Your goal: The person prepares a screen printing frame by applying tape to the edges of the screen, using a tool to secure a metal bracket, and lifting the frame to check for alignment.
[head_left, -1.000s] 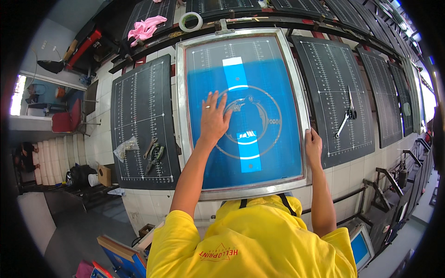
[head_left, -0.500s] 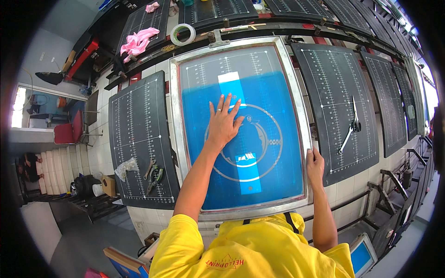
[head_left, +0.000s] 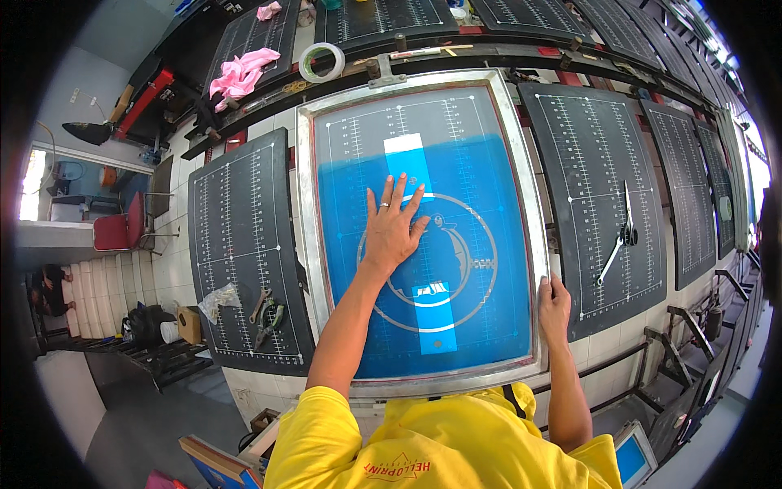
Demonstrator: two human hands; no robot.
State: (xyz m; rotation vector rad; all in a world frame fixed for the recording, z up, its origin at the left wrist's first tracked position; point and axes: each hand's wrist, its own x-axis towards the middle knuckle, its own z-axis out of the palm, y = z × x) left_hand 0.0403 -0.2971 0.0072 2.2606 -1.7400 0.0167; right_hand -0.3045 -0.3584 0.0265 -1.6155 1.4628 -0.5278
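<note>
A screen-printing frame [head_left: 533, 220] with a metal border and blue-coated mesh [head_left: 358, 310] lies in front of me over a dark gridded board. My left hand [head_left: 393, 228] lies flat on the mesh with its fingers spread, left of the ring-and-penguin design [head_left: 458, 253]. White strips [head_left: 403, 144] show beneath the mesh above that hand and below the design. At the border's lower right side, my right hand [head_left: 555, 303] has its fingers bent around the edge; part of its grip is hidden.
On the right-hand board [head_left: 595, 155] lie black-handled scissors [head_left: 628, 232] and a wrench [head_left: 609, 261]. The left-hand board [head_left: 236, 196] holds pliers [head_left: 269, 326] and a clear plastic bag [head_left: 218, 301]. Beyond the frame are a tape roll [head_left: 321, 63], a pink cloth [head_left: 241, 75] and a hinge clamp [head_left: 380, 72].
The whole view has shifted slightly, so the frame and boards sit a little lower in it. Both hands keep about the same places on the frame.
</note>
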